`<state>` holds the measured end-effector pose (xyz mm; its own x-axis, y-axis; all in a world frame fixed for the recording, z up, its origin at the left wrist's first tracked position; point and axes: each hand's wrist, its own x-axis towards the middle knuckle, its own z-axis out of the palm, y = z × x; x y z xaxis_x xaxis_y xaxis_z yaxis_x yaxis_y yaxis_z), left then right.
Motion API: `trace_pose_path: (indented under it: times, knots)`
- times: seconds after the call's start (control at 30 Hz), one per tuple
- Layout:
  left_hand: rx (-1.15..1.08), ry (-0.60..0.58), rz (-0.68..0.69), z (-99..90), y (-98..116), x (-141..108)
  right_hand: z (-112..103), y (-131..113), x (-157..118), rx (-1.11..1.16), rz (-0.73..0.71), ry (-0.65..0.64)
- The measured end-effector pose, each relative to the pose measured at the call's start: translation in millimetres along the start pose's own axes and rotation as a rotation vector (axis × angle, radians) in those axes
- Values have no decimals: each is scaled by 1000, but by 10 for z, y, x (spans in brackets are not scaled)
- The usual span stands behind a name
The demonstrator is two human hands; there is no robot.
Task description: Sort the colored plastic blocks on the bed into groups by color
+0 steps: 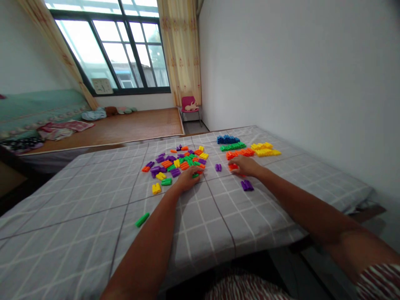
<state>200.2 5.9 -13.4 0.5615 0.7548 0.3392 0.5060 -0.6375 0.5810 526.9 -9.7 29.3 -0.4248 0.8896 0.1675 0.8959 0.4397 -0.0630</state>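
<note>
A mixed pile of plastic blocks point(178, 162) in orange, purple, green and yellow lies on the grey checked bedsheet point(93, 196). My left hand point(189, 178) rests at the pile's near right edge, fingers curled over a green and an orange block. My right hand point(245, 165) lies palm down to the right, its fingers on an orange block point(233, 166) just below the orange row point(240, 153). Sorted rows sit beyond it: blue point(228, 139), green point(233, 146), yellow point(265, 149). Purple blocks point(247, 185) lie near my right wrist.
A lone green block point(142, 219) lies near the front left. A small purple pair point(218, 167) sits between my hands. The white wall runs along the right. Beyond the bed are a wooden platform point(125, 127), a pink chair point(190, 104) and a window.
</note>
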Motion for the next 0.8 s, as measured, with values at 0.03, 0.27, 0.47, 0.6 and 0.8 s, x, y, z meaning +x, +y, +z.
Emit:
trace_pose_path:
  times: [0.03,0.27,0.47,0.6,0.8]
  knots:
    - [12,0,4,1,5,-2,65,-35,48,-42,19,1]
    - [26,3,18,-4,33,-4,111,71,230,-47,255,220]
    - [28,0,27,22,-10,9,-156,703,-48,238,293,42]
    - [33,5,40,24,-23,19,-14,811,-216,398,282,-76]
    - [59,4,21,0,23,2,50,667,-230,331,304,91]
